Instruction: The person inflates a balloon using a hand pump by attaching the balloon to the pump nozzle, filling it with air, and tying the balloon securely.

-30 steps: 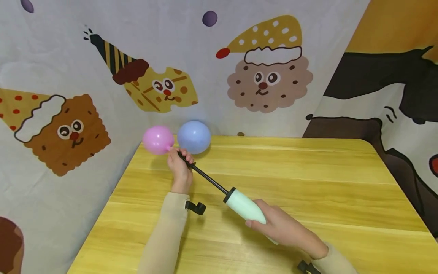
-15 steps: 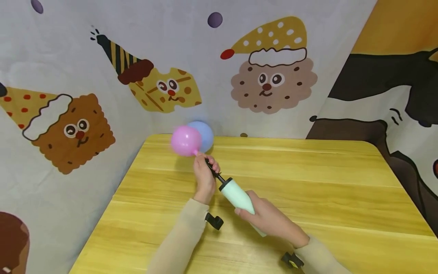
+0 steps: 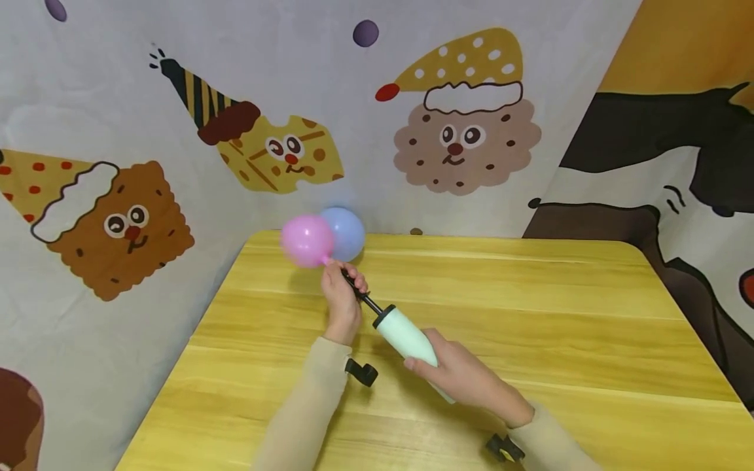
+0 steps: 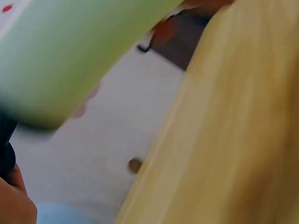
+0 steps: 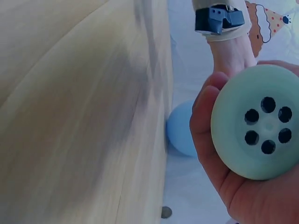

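Pink and shiny, the balloon (image 3: 306, 241) is just past the left hand (image 3: 343, 291), near the far left corner of the table (image 3: 530, 314). I think the step now is pumping air into it. The left fingers are curled tight around the black end of the pump (image 3: 406, 337), right by the balloon's neck (image 3: 326, 261). They hide the spot where neck and pump meet, so I can't tell how well it fits. The right hand (image 3: 462, 369) is wrapped around the fat green part.

Only a short bit of black rod (image 3: 372, 304) shows between the two hands, so the pump looks mostly pushed in. To give more air, the right hand would need to pull back, then push again, while the left holds the neck snug.

The balloon looks round, full and smooth, with a bright spot on its side. It covers part of a blue balloon (image 3: 349, 234) behind it; I can't tell if they touch.
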Tool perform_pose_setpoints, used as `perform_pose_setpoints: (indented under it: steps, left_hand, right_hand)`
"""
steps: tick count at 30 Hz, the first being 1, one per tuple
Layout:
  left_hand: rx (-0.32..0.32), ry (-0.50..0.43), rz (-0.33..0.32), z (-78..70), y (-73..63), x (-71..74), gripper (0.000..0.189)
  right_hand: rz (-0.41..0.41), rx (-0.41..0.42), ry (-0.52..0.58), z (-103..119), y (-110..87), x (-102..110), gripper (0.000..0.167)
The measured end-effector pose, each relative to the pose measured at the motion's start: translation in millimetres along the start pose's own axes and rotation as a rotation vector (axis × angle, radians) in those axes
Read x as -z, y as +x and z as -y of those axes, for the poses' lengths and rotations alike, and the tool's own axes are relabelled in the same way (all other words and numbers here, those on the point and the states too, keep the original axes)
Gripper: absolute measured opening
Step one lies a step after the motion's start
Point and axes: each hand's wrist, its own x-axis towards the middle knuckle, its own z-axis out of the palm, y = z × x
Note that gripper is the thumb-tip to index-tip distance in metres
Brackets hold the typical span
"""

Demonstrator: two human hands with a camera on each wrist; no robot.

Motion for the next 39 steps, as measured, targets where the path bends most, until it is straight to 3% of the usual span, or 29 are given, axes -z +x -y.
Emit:
perform_pose_setpoints:
  steps: [4, 8, 12, 17, 22, 27, 33, 39]
  left_hand:
    - [-0.032, -0.049, -0.062, -15.6, 16.8, 10.2, 0.043]
    - [-0.029, -0.054, -0.075, -18.1, 20.3, 19.1, 0.040]
    - [-0.009, -0.009, -0.053, -7.2, 11.2, 21.8, 0.037]
    - [0.036, 0.046, -0.008, 8.5, -7.3, 14.9, 0.037]
    - [0.080, 0.078, 0.061, 19.8, -24.6, 6.3, 0.039]
    - [0.097, 0.087, 0.068, 25.0, -32.2, 2.2, 0.039]
    - [0.070, 0.069, 0.059, 22.1, -24.9, 4.3, 0.040]
    - [0.002, 0.000, -0.001, -8.6, 1.1, 6.6, 0.039]
  right_hand:
    - [0.026, 0.034, -0.044, -4, -15.3, 7, 0.061]
    - [0.055, 0.068, -0.036, -12, -25.3, 6, 0.060]
    - [0.069, 0.069, -0.008, -18, -23.6, -4, 0.058]
    - [0.041, 0.053, 0.016, -18, -13.7, -17, 0.062]
    - [0.008, 0.043, 0.007, -14, 0.4, -17, 0.064]
    - [-0.001, 0.048, -0.009, -12, 8.5, -15, 0.061]
    - [-0.014, 0.030, 0.033, -8, 7.9, -16, 0.063]
    - [0.010, 0.020, -0.012, -4, -11.0, -3, 0.060]
